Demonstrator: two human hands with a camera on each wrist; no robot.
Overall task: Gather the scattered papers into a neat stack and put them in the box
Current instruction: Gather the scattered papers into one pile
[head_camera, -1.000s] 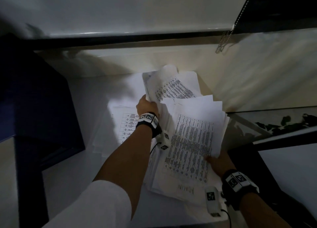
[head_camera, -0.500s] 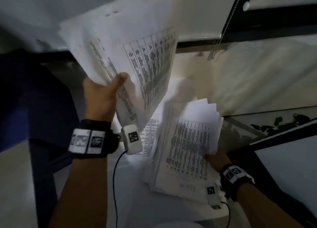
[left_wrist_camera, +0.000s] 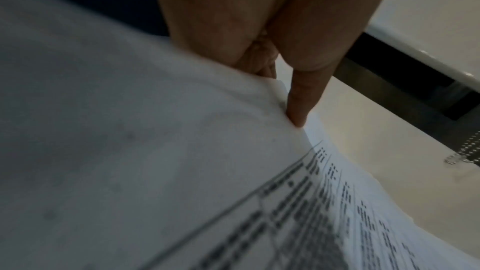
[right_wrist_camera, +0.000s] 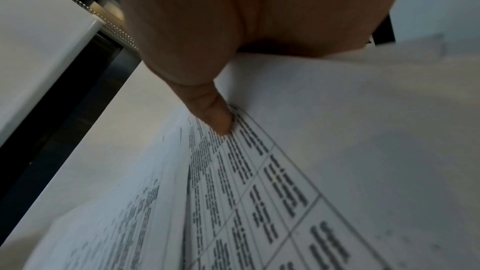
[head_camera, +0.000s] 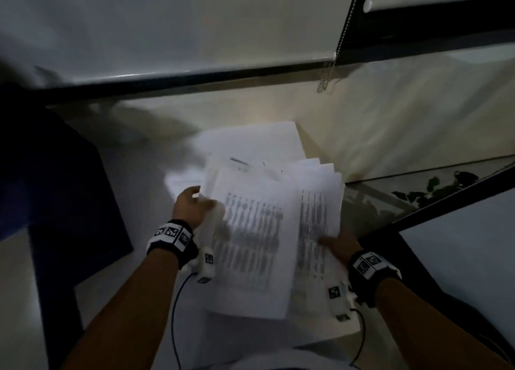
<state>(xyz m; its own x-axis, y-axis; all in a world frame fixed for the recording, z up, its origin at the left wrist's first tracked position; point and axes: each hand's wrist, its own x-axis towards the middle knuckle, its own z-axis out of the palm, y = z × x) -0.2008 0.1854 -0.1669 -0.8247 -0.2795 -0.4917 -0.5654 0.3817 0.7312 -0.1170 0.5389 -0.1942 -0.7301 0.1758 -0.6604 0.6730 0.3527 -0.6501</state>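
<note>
A bundle of printed papers (head_camera: 250, 244) hangs tilted over the white table, and my left hand (head_camera: 192, 205) grips its left edge. In the left wrist view the thumb (left_wrist_camera: 298, 100) pinches those sheets (left_wrist_camera: 155, 151); the fingers underneath are hidden. My right hand (head_camera: 338, 245) holds a second fanned bundle (head_camera: 317, 202), which partly lies under the first. The right thumb (right_wrist_camera: 215, 114) presses on a printed table sheet (right_wrist_camera: 259, 171). More loose sheets (head_camera: 250, 141) lie flat on the table behind. I cannot make out a box for certain.
A large dark blue object (head_camera: 55, 188) stands at the left. A roller blind with a bead chain (head_camera: 334, 49) hangs at the back. At the right is a glass surface (head_camera: 418, 191) with dark leaves behind it. Wrist camera cables trail under my arms.
My left hand picked up sheets from the table, lifted them high, and has now brought them down over the bundle in my right hand. The right hand has hardly moved.
</note>
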